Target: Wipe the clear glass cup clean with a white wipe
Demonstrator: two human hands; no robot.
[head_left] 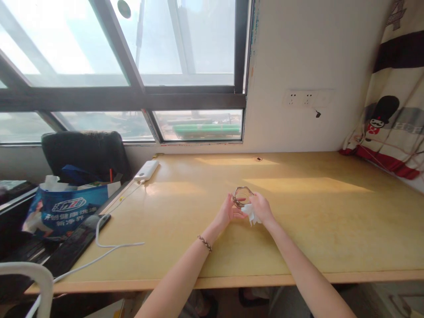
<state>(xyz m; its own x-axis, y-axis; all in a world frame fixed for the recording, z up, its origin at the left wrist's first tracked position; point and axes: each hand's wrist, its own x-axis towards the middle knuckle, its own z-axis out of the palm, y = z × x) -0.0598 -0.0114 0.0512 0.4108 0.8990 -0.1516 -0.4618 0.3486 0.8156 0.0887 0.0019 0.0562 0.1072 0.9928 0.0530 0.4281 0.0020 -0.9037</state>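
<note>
Head camera: above the middle of the desk (pixel 314 234), two bare hands hold a shiny ring (pixel 237 202) made of thin, uneven bands. The left hand (pixel 229 210) grips the ring's left side, some of its fingers reaching out beneath it. The right hand (pixel 263 208) is closed at the ring's right side, pinching a crumpled white tissue (pixel 252 215) that hangs down just above the desk. A dark beaded bracelet (pixel 205 243) circles the left wrist.

On the desk's far left corner lies a white box (pixel 146 170), and a white cable (pixel 107 250) loops over the desk's left side. A small dark piece (pixel 259 159) rests near the desk's far edge. Left of the desk, a blue printed bag (pixel 68 210) stands before a black chair (pixel 85 152), with a long black slab (pixel 77 247) beside the bag. Behind the desk, a window (pixel 188 44) fills the left, wall sockets (pixel 300 98) sit to the right, and a patterned curtain (pixel 397 84) hangs at the desk's far right corner.
</note>
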